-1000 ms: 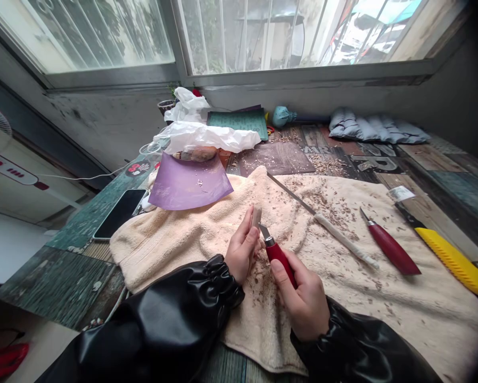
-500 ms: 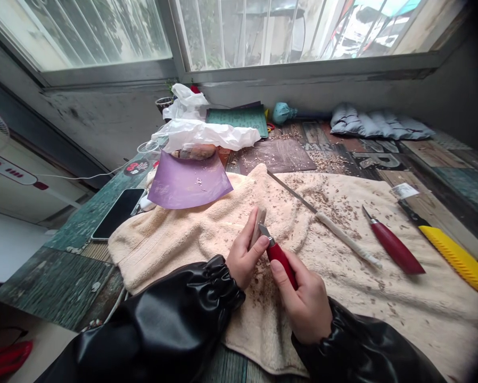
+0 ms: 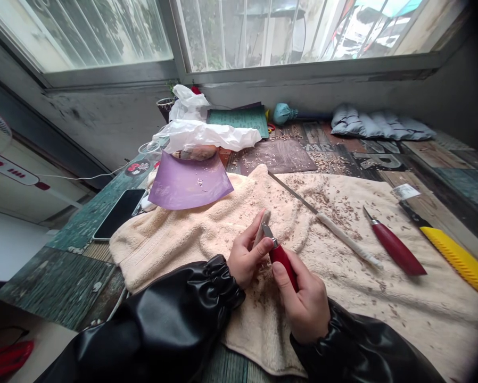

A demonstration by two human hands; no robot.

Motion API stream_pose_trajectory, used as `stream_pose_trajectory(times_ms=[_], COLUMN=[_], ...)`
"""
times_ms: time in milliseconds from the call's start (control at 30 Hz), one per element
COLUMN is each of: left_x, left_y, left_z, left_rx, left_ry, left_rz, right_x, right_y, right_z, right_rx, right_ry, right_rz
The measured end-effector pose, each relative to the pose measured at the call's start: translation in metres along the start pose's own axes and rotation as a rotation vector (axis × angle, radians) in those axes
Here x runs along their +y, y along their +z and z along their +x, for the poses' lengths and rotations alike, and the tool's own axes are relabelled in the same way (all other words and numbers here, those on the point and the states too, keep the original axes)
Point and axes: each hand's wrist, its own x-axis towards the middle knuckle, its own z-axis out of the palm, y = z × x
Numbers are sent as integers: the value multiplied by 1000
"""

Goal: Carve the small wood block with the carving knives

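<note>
My left hand (image 3: 246, 255) is closed around a small piece of wood (image 3: 263, 225), whose upper end sticks out past the fingers. In my right hand (image 3: 305, 298) is a carving knife (image 3: 281, 258) with a red handle and a short blade, held against the wood. My left thumb presses near the base of the blade. Both hands are over a beige towel (image 3: 175, 250) strewn with wood shavings. A second red-handled carving knife (image 3: 394, 244) lies to the right, and a thin file (image 3: 322, 218) with a wrapped handle rests between it and my hands.
Purple sandpaper (image 3: 191, 183) curls up at the towel's back left, next to a phone (image 3: 120, 214). A yellow-handled saw (image 3: 456, 255) lies at the far right. White plastic bags (image 3: 207, 134), a green sheet (image 3: 242, 118) and a grey padded bundle (image 3: 377, 123) sit along the window wall.
The wood has turned a little in my left hand, and its upper end has shifted slightly right. The knife has moved slightly to the right with it. Both grips stay closed.
</note>
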Motion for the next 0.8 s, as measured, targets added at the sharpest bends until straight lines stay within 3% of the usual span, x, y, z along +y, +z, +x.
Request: stream_pose_trajectory(times_ms=[167, 600, 800], left_x=[-1, 1, 2], left_y=[1, 6, 6], left_z=[-1, -3, -2], left_rx=[6, 59, 144], left_ry=[-8, -43, 11], left_rz=[-54, -77, 2], right_x=[4, 5, 1], right_y=[5, 14, 7], right_z=[-1, -1, 3], right_rx=[71, 112, 13], right_ry=[-30, 3, 70], right_rz=[1, 29, 52])
